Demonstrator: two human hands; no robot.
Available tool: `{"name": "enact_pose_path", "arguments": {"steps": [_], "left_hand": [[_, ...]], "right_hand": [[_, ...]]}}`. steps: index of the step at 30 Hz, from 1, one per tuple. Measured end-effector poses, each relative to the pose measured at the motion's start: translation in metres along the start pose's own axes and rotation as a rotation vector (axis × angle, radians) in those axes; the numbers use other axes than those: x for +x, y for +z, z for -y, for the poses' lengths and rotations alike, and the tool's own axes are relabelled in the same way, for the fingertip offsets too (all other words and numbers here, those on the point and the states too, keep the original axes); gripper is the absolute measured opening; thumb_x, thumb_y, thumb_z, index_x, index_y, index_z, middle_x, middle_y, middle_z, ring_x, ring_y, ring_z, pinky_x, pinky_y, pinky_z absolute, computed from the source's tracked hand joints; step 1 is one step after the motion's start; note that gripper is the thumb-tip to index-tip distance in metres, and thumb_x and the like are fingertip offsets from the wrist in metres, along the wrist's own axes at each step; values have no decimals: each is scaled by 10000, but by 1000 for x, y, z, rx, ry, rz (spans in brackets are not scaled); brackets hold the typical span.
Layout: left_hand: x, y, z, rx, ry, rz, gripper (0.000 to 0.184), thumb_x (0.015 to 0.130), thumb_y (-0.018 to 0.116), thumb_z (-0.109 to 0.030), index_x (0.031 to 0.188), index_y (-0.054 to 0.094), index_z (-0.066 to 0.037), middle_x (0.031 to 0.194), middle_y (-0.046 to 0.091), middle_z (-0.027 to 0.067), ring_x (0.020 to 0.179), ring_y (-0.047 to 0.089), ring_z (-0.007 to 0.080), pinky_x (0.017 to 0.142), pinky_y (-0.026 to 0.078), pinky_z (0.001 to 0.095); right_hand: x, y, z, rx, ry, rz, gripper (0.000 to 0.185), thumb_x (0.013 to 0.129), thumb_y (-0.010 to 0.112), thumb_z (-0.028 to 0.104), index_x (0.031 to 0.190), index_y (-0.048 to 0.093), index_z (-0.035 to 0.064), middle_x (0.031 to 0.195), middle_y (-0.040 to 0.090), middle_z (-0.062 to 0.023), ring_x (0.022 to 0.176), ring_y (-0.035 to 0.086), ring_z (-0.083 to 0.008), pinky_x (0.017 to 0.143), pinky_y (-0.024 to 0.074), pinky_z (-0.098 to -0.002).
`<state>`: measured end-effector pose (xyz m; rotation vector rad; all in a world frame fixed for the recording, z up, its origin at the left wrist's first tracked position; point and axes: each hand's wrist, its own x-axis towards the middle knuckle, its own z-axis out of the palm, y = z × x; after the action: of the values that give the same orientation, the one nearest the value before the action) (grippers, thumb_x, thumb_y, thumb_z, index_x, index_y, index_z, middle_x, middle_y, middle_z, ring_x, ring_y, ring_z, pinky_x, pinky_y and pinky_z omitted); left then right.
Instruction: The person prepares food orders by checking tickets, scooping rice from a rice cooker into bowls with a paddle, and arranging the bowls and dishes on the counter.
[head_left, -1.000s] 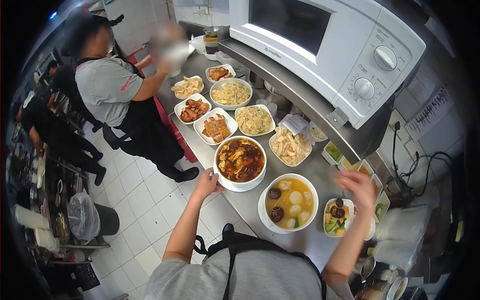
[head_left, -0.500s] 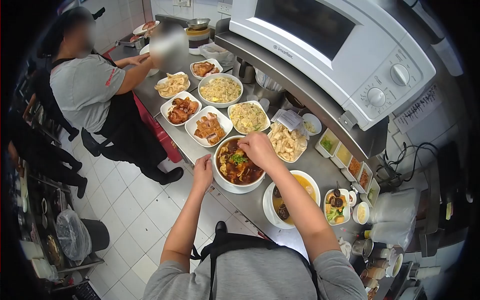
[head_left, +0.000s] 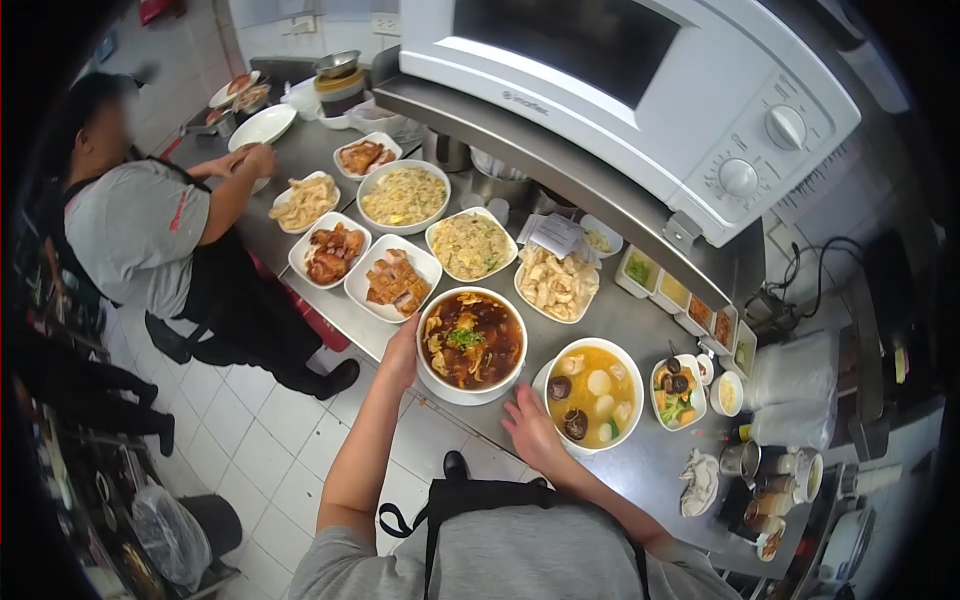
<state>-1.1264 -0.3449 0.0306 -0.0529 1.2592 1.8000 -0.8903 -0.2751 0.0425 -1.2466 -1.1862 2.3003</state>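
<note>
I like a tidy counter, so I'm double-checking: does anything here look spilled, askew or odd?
A printed paper slip lies over one end of the dish of pale, crisp pieces; paper on food looks odd. A cloth lies crumpled on the counter, rather untidy. I see no clear spill or broken dish.

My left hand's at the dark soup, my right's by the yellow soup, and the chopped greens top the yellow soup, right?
No, the head view shows the chopped greens on the dark soup. Your left hand is at that soup and your right hand by the yellow soup.
</note>
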Motion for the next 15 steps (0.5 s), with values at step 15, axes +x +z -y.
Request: {"name": "enact_pose_path", "arguments": {"steps": [15], "left_hand": [[-6, -16, 7, 201, 60, 389, 506, 932, 334, -397, 1299, 383, -52, 1282, 461, 141, 1138, 481, 303, 924, 412, 466]], "right_hand": [[73, 25, -24, 201, -245, -84, 487, 953, 369, 417, 1211, 487, 22, 1197, 551, -94, 1112, 511, -199, 960, 413, -384]]}}
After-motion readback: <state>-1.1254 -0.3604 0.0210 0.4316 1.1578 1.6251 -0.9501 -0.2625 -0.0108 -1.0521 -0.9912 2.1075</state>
